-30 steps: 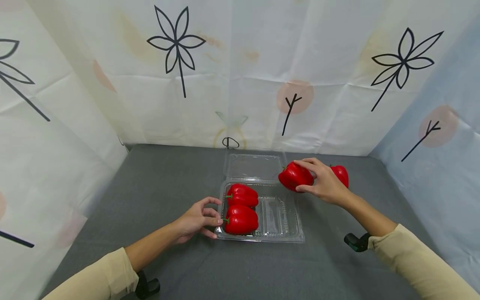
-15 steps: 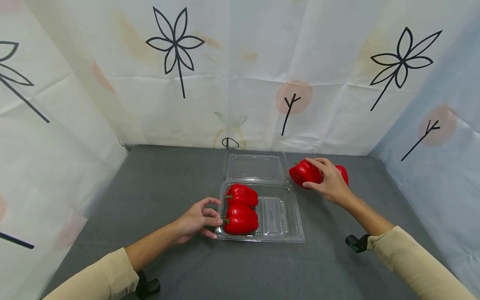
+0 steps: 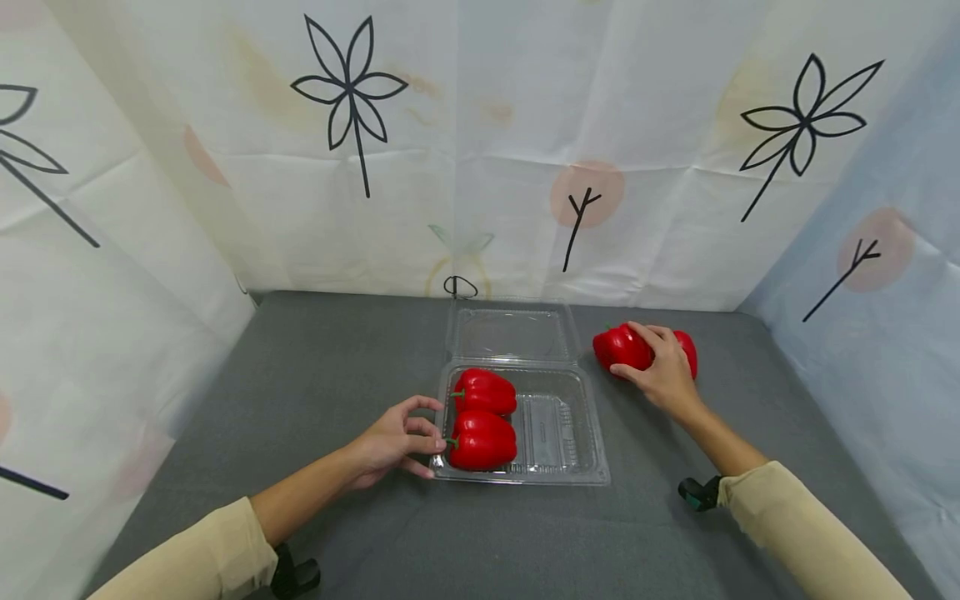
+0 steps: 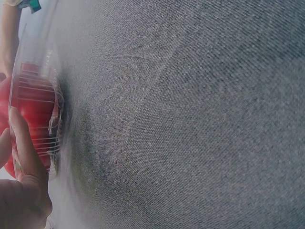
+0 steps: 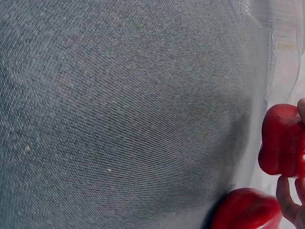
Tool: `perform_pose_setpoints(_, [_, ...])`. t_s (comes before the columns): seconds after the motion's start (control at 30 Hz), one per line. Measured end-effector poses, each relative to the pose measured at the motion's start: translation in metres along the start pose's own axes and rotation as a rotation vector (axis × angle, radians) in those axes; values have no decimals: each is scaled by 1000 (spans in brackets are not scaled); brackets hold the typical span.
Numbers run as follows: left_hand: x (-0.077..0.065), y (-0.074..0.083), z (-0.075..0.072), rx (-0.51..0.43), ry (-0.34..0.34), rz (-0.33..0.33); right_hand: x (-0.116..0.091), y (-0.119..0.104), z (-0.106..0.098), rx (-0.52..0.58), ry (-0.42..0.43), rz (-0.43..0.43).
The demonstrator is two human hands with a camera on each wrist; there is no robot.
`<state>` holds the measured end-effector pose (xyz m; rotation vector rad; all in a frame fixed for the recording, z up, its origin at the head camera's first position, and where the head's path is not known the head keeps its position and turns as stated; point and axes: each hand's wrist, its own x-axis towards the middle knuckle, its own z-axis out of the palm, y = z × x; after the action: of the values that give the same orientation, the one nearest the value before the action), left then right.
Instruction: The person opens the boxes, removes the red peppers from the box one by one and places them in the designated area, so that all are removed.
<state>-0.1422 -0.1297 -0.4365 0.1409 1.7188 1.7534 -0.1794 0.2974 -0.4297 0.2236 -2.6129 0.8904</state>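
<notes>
A clear plastic clamshell container (image 3: pixel 596 450) lies with its lid (image 3: pixel 513 333) folded back. Two red bell peppers, a front one (image 3: pixel 482 440) and a rear one (image 3: pixel 485 392), lie side by side in its left half, stems pointing left. My left hand (image 3: pixel 393 437) holds the container's left rim; in the left wrist view the fingers (image 4: pixel 26 143) sit on both sides of it. My right hand (image 3: pixel 663 367) grips a third red bell pepper (image 3: pixel 621 347) right of the lid, thumb in front and fingers over the top. Another red bell pepper (image 5: pixel 248 210) is partly hidden behind that hand.
Grey cloth (image 3: pixel 337 350) covers the table. White printed fabric (image 3: pixel 510 167) hangs along the back, and more fabric borders both sides. The container's right half shows a bare ribbed floor. Dark straps (image 3: pixel 701 493) sit at the wrists.
My right hand has carried its bell pepper to the right, away from the container and toward the other loose pepper. The left hand stays at the container's rim.
</notes>
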Motion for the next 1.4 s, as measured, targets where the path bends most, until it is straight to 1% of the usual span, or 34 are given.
perform_pose_setpoints(0.17, [0, -1, 1, 4, 15, -8, -3, 8, 7, -33, -6, 45])
perform_pose_setpoints(0.33, [1, -1, 2, 6, 21, -10, -8, 13, 15, -67, 6, 64])
perform_pose_setpoints(0.63, [1, -3, 1, 3, 24, -10, -10, 12, 17, -91, 28, 49])
perform_pose_setpoints(0.77, [1, -3, 1, 3, 22, -13, -9, 8, 13, -87, 53, 30])
perform_pose_setpoints(0.9, [2, -2, 0, 4, 22, -15, -4, -3, 5, -66, 66, 1])
perform_pose_setpoints(0.97, [2, -2, 0, 4, 21, -16, -2, -10, 2, -54, 47, -24])
perform_pose_setpoints(1.1, [1, -1, 1, 1, 22, -21, 2, -28, 0, -32, -15, -89])
perform_pose_setpoints(1.27, [1, 0, 1, -2, 23, -27, 1, -50, 5, 7, -106, -164])
perform_pose_setpoints(1.4, [1, 0, 1, -7, 19, -29, -1, -65, 11, 23, -187, -194])
